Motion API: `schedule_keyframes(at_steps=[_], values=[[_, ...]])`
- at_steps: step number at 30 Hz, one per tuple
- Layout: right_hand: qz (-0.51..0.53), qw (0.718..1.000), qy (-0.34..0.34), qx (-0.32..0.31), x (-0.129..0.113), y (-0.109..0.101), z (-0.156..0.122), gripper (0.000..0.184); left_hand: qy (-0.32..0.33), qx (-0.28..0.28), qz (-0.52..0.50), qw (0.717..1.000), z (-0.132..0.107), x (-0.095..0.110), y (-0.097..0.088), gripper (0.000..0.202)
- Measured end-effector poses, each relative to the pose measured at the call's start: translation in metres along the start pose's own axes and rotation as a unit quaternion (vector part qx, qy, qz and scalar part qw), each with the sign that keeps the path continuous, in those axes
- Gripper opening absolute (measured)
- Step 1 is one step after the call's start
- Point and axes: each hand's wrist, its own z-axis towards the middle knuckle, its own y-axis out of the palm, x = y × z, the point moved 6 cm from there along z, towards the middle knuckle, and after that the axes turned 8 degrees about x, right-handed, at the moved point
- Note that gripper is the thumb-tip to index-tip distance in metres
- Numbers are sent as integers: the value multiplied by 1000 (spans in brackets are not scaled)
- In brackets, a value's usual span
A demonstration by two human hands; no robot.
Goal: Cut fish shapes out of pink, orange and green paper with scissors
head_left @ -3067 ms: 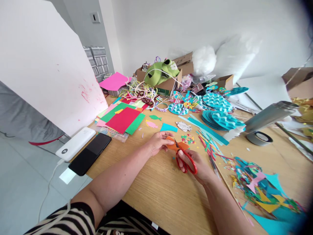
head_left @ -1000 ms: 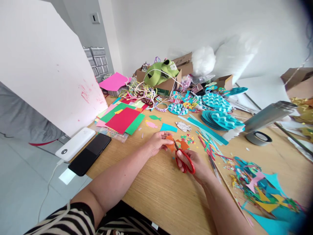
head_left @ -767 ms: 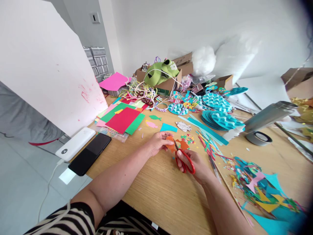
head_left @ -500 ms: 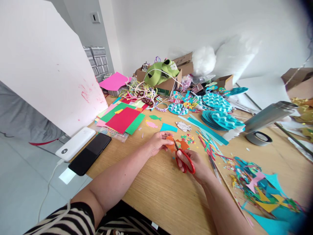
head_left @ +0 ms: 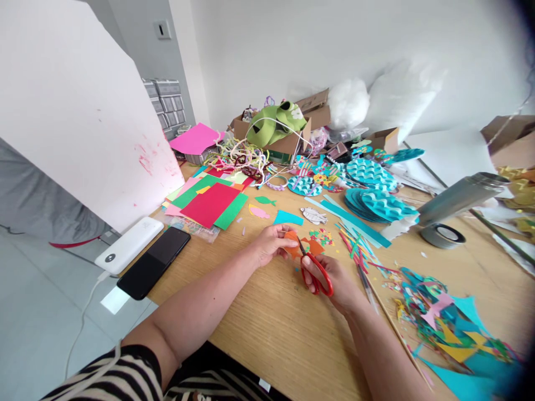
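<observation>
My left hand (head_left: 270, 243) pinches a small orange paper piece (head_left: 311, 245) just above the wooden table (head_left: 267, 328). My right hand (head_left: 339, 283) grips red-handled scissors (head_left: 316, 272), fingers through the loops, and the blades point up into the orange paper beside my left thumb. A cut-out white paper fish (head_left: 314, 215), a turquoise scrap (head_left: 288, 218) and a patch of tiny coloured bits (head_left: 321, 238) lie just beyond my hands.
Red and green paper sheets (head_left: 210, 203) lie at the left, with a black phone (head_left: 154, 262) and white power bank (head_left: 129, 244) near the edge. Turquoise folded discs (head_left: 378, 203), a tape roll (head_left: 442, 235), a steel flask (head_left: 460, 196) and a scrap heap (head_left: 447, 323) fill the right.
The orange paper has turned a little in my left hand and the scissors have shifted slightly left along it. In the last second almost nothing has moved.
</observation>
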Motion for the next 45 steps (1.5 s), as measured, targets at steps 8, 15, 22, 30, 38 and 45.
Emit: schedule_keyframes(at_steps=[8,15,22,30,38,45], values=[[5,1000,7,-1,1,1,0,53,6,18,2,1000,0,0,-2,48],[4,1000,3,8,-1,1,1,54,1,5,2,1000,1,-2,-2,44],[9,1000,1,6,1,1,0,53,4,3,4,1000,1,-1,-1,43],[0,1000,4,12,2,1,2,53,1,7,5,1000,0,0,-2,47],[6,1000,16,17,2,1,1,53,2,26,0,1000,0,1,-3,45],[0,1000,9,19,2,0,2,53,-2,38,-3,999,1,0,-4,44]])
